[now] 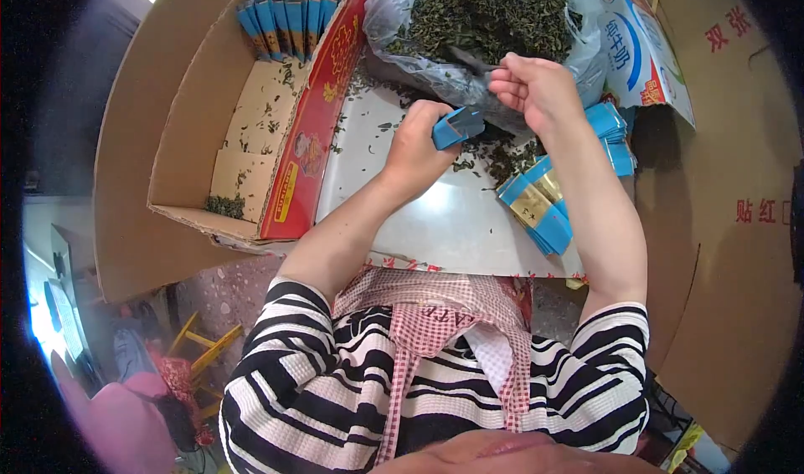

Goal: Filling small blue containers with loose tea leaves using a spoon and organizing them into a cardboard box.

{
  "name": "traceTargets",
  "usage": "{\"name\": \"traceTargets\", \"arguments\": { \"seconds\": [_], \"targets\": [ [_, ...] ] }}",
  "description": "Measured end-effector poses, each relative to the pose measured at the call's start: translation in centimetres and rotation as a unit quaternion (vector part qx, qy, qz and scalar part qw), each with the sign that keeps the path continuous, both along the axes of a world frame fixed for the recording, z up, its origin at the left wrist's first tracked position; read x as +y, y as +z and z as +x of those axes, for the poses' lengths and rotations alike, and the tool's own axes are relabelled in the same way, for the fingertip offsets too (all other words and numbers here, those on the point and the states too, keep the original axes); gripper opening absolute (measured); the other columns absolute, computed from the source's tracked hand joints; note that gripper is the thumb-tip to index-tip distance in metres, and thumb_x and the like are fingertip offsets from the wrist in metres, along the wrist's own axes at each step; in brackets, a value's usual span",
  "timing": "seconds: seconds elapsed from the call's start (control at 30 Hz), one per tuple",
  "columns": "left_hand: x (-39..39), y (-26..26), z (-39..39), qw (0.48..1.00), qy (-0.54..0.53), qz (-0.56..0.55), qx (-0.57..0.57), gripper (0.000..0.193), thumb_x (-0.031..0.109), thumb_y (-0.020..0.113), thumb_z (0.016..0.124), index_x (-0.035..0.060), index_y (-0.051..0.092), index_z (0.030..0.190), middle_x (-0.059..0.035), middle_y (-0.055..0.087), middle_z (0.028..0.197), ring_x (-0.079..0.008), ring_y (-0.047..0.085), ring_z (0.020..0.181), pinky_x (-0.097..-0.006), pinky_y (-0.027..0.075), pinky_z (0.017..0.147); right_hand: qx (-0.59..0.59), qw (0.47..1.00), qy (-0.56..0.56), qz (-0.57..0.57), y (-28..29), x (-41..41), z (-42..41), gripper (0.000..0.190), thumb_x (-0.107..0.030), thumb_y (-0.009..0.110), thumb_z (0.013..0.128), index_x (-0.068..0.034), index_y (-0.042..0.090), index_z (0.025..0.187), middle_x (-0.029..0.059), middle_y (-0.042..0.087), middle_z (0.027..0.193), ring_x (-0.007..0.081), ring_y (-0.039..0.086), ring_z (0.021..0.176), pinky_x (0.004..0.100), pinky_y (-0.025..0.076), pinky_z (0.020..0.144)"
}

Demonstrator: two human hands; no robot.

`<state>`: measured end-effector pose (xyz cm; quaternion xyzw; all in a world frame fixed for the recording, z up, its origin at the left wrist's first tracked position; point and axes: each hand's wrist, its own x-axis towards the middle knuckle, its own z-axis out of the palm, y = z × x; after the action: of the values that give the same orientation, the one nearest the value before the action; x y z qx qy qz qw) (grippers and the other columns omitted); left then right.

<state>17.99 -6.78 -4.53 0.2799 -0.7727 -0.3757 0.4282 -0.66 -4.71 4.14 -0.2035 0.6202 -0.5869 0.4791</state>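
My left hand grips a blue packet, whose mouth is spread and faces up and to the right. In my right hand is the handle of a dark scoop or spoon. Its blade lies against the front edge of a heap of dried, tea-like leaves. A clear plastic bag surrounds the heap. Flat blue and gold packets lie fanned out below my right forearm, and more blue packets lie partly behind it.
Left of my hands stands a red-sided cardboard box. Upright blue packets fill its far end, with loose leaf bits nearer me. Scattered leaves dot the white tabletop. A milk carton panel leans at right. Another person sits at lower left.
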Motion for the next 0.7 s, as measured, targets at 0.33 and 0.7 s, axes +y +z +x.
{"name": "traceTargets", "arguments": {
  "seconds": [0.33,0.7],
  "targets": [
    [0.0,0.1,0.2,1.0,-0.003,0.005,-0.005,0.034,-0.002,0.068,0.065,0.003,0.056,0.097,-0.0141,0.056,0.094,-0.033,0.056,0.089,-0.038,0.047,0.077,0.275,0.959,0.031,0.065,3.6,3.3,-1.5,0.018,-0.019,0.062,0.088,-0.001,0.064,0.086,0.0087,0.066,0.075,0.016,0.065,0.064,0.029,0.051,0.057],
    [0.1,0.2,0.1,1.0,-0.003,0.007,-0.016,0.034,-0.001,0.069,0.066,0.0032,0.056,0.097,-0.0136,0.056,0.094,-0.0318,0.057,0.089,-0.0373,0.047,0.077,0.641,0.766,0.032,-0.03,0.0,1.9,-0.4,0.015,-0.018,0.061,0.083,-0.005,0.066,0.078,0.0186,0.065,0.077,0.0389,0.062,0.074,0.0458,0.049,0.068]
  ]
}}
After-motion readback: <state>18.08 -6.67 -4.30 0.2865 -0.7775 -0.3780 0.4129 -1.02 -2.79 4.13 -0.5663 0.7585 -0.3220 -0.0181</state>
